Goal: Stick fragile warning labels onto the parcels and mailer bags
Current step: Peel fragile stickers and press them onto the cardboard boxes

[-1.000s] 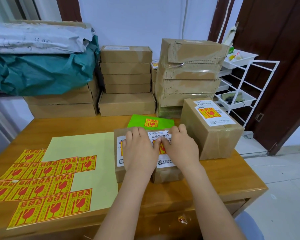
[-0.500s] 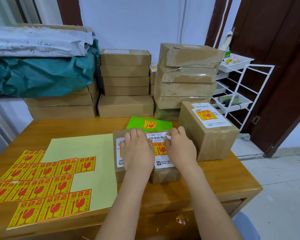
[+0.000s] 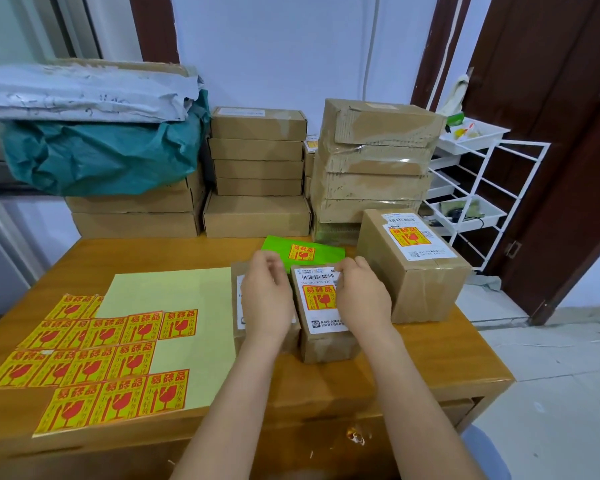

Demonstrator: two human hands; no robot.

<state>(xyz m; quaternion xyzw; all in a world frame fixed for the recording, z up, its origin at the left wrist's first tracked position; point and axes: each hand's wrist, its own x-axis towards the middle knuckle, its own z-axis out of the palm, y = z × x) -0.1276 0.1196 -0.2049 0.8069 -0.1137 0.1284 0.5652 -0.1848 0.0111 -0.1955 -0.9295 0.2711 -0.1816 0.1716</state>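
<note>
A small brown parcel (image 3: 326, 348) lies at mid-table with a yellow-and-red fragile label (image 3: 321, 297) stuck on its white shipping slip. My right hand (image 3: 361, 296) grips the parcel's right side, thumb curled over its top edge. My left hand (image 3: 267, 296) hovers over a second brown parcel (image 3: 238, 271) just to the left, fingers loosely curled and holding nothing. Behind them lies a green mailer bag (image 3: 323, 252) and to the right stands a bigger parcel (image 3: 420, 292); both carry a fragile label. Sheets of unused fragile labels (image 3: 118, 362) lie at the left on pale yellow backing paper (image 3: 174, 292).
Stacks of cardboard boxes (image 3: 257, 220) and taped boxes (image 3: 371, 161) line the back of the wooden table (image 3: 326, 393). A teal bag (image 3: 101, 161) and grey mailers sit on boxes at the back left. A white wire rack (image 3: 471, 209) stands beyond the table's right edge.
Both hands were pressing flat on the label of the small parcel. They have since moved apart, uncovering the label; the right now grips the parcel's side, the left has lifted off.
</note>
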